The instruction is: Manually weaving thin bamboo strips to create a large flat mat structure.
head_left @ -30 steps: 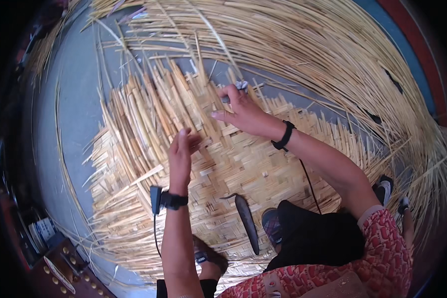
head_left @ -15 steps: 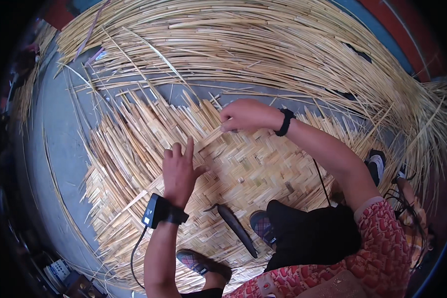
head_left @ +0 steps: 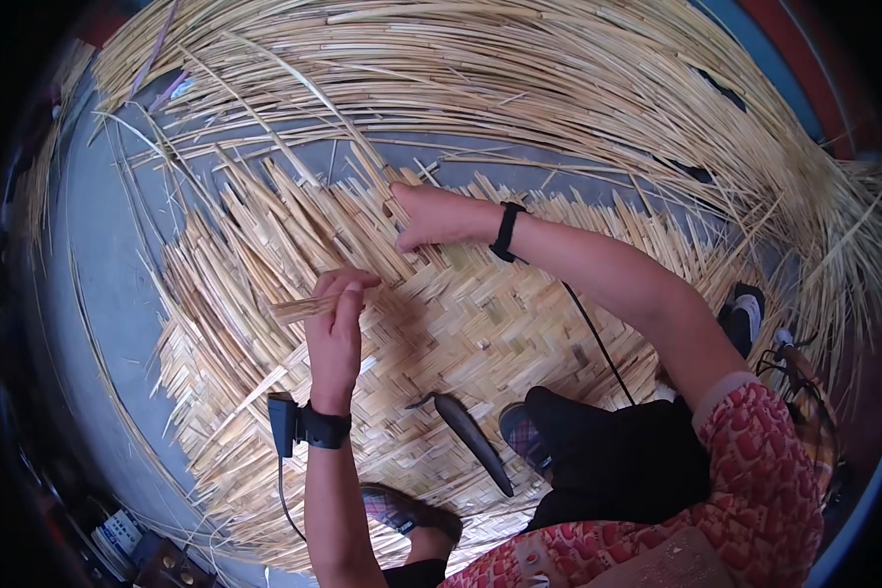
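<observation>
A woven reed mat (head_left: 480,343) in a herringbone pattern lies below me, with loose reed ends (head_left: 255,216) fanning out along its far left side. My left hand (head_left: 335,328) is raised over the weave, its fingers closed on a few flat reed strips (head_left: 299,310) that stick out to the left. Farther off and to the right, my right hand (head_left: 441,216) is down at the mat's far edge. Its fingers are bent round upright reed strips (head_left: 374,211) there; the fingertips are partly hidden.
A dark, curved tool (head_left: 470,443) with a thin hooked end lies on the mat near my shoes (head_left: 402,512). Beyond the mat, a broad heap of long reeds (head_left: 480,78) spreads over the grey floor (head_left: 108,255). A black cable (head_left: 598,343) hangs beneath my right forearm.
My left hand, open with fingers spread before, is now closed on reed strips. The right hand has moved left, along the mat's far edge.
</observation>
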Demonstrator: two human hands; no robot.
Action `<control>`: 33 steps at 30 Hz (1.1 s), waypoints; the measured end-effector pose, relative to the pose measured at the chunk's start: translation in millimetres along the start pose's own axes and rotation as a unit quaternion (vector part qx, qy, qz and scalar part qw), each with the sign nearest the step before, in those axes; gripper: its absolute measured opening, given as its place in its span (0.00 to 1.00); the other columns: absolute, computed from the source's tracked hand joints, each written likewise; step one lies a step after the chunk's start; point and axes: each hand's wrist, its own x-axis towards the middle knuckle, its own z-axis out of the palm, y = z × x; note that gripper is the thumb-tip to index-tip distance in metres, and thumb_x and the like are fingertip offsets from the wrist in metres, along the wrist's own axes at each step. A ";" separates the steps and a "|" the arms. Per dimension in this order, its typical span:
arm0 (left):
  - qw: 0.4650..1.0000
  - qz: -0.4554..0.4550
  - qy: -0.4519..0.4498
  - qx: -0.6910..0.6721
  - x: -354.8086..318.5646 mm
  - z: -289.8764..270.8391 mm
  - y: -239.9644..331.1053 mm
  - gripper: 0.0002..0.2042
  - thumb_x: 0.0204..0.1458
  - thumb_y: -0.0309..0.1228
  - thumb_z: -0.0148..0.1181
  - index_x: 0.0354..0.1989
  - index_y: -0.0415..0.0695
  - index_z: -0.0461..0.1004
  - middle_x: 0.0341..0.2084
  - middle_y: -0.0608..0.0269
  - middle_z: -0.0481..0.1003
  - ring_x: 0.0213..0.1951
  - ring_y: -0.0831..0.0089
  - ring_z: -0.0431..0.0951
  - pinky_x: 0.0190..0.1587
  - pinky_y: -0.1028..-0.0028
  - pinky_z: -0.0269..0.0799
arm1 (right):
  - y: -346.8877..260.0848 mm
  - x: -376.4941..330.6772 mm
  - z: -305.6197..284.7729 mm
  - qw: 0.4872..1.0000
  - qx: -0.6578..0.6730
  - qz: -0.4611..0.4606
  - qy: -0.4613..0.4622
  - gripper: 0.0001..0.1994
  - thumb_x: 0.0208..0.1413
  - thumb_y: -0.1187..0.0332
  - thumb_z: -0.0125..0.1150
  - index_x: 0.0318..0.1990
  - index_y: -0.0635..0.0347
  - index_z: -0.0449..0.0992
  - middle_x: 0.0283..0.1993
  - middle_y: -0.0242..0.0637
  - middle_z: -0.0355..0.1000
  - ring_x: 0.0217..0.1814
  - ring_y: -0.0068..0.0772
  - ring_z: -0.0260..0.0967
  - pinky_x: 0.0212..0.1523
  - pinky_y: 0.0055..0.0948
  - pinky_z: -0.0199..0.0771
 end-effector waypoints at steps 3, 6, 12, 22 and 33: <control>0.997 -0.025 -0.027 -0.070 18.7 -1.9 -29.7 0.13 0.62 0.33 0.47 0.40 0.37 0.75 0.34 0.63 0.72 0.37 0.71 0.72 0.44 0.74 0.68 | 2.2 -18.2 21.4 0.973 -0.100 -0.164 0.129 0.19 0.49 0.69 0.64 0.47 0.61 0.66 0.32 0.49 0.71 0.35 0.53 0.72 0.34 0.41 0.75; 0.976 -0.115 -0.044 -0.178 42.2 22.4 -50.6 0.19 0.65 0.42 0.46 0.50 0.37 0.70 0.36 0.60 0.73 0.38 0.68 0.73 0.46 0.72 0.69 | -6.9 -54.1 42.1 0.907 -0.307 -0.236 0.165 0.16 0.52 0.69 0.62 0.47 0.57 0.67 0.31 0.47 0.70 0.35 0.50 0.73 0.35 0.44 0.75; 0.954 -0.154 0.003 -0.256 15.0 1.9 -43.9 0.30 0.65 0.51 0.46 0.59 0.34 0.63 0.44 0.44 0.75 0.49 0.59 0.77 0.54 0.65 0.71 | 11.1 -57.0 3.8 0.870 -0.389 -0.144 0.267 0.10 0.54 0.64 0.61 0.42 0.51 0.73 0.29 0.41 0.70 0.41 0.47 0.72 0.43 0.43 0.74; 0.802 0.041 -0.043 0.595 -59.4 -37.8 -77.3 0.24 0.56 0.35 0.56 0.63 0.64 0.65 0.38 0.56 0.69 0.43 0.55 0.67 0.50 0.56 0.65 | 33.1 -29.7 -8.3 0.960 -0.244 -0.101 0.087 0.13 0.53 0.56 0.63 0.32 0.57 0.77 0.32 0.42 0.75 0.40 0.48 0.74 0.39 0.45 0.72; 0.805 -0.005 -0.053 0.591 -58.9 -40.1 -85.5 0.30 0.52 0.34 0.61 0.65 0.67 0.64 0.39 0.58 0.69 0.44 0.54 0.68 0.51 0.52 0.64 | 35.2 -22.1 -19.1 0.980 -0.183 -0.075 -0.007 0.06 0.49 0.68 0.59 0.35 0.56 0.78 0.27 0.39 0.77 0.27 0.39 0.77 0.26 0.36 0.73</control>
